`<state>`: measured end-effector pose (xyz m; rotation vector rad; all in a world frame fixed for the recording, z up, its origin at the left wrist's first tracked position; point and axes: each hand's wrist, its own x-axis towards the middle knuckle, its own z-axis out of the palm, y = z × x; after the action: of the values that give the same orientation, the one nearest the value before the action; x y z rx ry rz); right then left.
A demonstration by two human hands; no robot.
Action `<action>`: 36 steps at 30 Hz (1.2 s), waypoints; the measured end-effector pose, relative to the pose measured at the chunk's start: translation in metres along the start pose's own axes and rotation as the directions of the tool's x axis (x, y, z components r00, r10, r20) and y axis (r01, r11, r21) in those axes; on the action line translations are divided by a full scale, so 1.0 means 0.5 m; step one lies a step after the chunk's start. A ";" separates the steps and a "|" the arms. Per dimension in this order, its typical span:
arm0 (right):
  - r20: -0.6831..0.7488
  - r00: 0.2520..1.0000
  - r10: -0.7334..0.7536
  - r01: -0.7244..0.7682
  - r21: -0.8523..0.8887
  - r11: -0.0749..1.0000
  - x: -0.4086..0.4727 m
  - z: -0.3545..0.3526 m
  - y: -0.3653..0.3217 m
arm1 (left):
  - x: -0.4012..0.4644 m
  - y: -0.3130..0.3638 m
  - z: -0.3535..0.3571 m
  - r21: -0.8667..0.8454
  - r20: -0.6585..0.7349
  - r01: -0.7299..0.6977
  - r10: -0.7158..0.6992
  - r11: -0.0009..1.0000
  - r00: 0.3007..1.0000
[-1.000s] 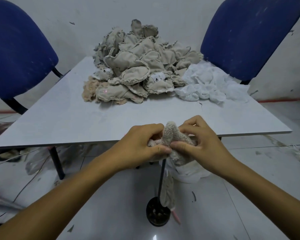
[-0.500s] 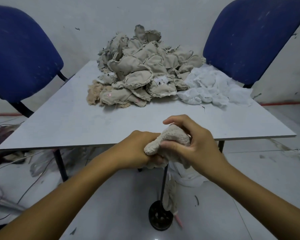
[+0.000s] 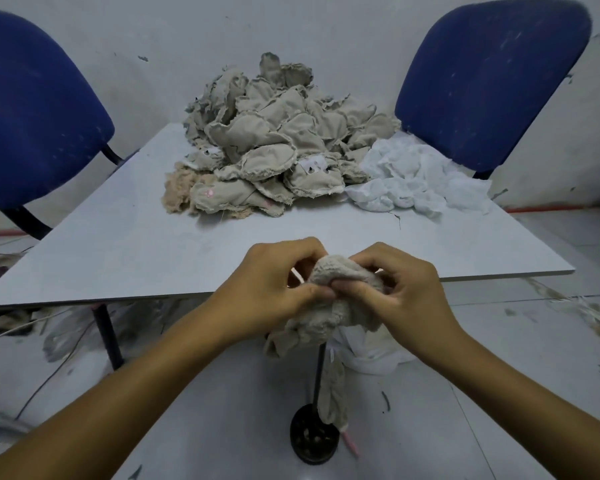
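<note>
A beige fuzzy fabric piece (image 3: 329, 313) is held between both hands just in front of the table's near edge. My left hand (image 3: 274, 289) pinches its left side with thumb and curled fingers. My right hand (image 3: 402, 289) grips its top and right side, thumb pressing into the fabric. A long limp beige strip (image 3: 333, 396) hangs down below the hands. A tall heap of similar beige fabric shells (image 3: 274, 140) lies at the far middle of the white table (image 3: 118, 244).
A white fabric pile (image 3: 420, 181) lies right of the beige heap. Two blue chairs (image 3: 32, 116) (image 3: 489, 74) stand at the far corners. A thin black rod on a round black base (image 3: 314, 441) stands on the floor below my hands, beside white cloth (image 3: 371, 351).
Both hands have kept working the fuzzy piece. The left hand's fingers have come back up to pinch its edge, and more fabric now hangs below the hands.
</note>
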<state>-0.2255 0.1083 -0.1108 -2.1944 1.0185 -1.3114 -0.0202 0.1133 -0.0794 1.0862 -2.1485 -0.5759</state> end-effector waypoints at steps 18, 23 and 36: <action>-0.026 0.990 0.137 -0.124 0.275 0.953 0.008 0.014 -0.025 | 0.003 -0.041 -0.039 0.173 0.331 0.087 -0.141 0.981 0.933; 0.075 0.975 0.211 -0.222 0.196 0.955 -0.019 0.031 0.003 | -0.001 -0.016 -0.028 -0.222 0.159 0.162 -0.129 0.961 0.979; 0.225 0.934 0.277 -0.329 0.246 0.912 -0.030 0.026 0.024 | 0.015 0.001 0.003 -0.074 -0.059 0.034 -0.039 0.997 0.997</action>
<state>-0.2233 0.1109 -0.1337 -1.8198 0.9870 -1.0180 -0.0247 0.1077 -0.0774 1.0913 -2.0432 -0.6258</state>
